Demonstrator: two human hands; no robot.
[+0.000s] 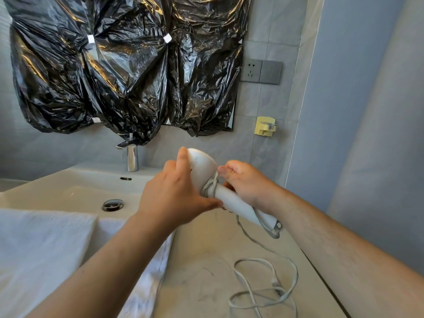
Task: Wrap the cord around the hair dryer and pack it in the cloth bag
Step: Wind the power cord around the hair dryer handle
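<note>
Head view: cord (263, 283) being wound around hair dryer (229, 196), pinched by right hand (243, 182); left hand (174, 198) clasped on the body; slack on worktop (206, 271) needing further turns.

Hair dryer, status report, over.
Right hand grips hair dryer handle; left hand steadies head. Few cord turns on, most loose on counter. Nothing blocking.

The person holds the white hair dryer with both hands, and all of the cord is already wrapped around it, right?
Not all. The head view shows both hands on the hair dryer, but only a few turns of cord circle it; most lies loose on the counter.
</note>
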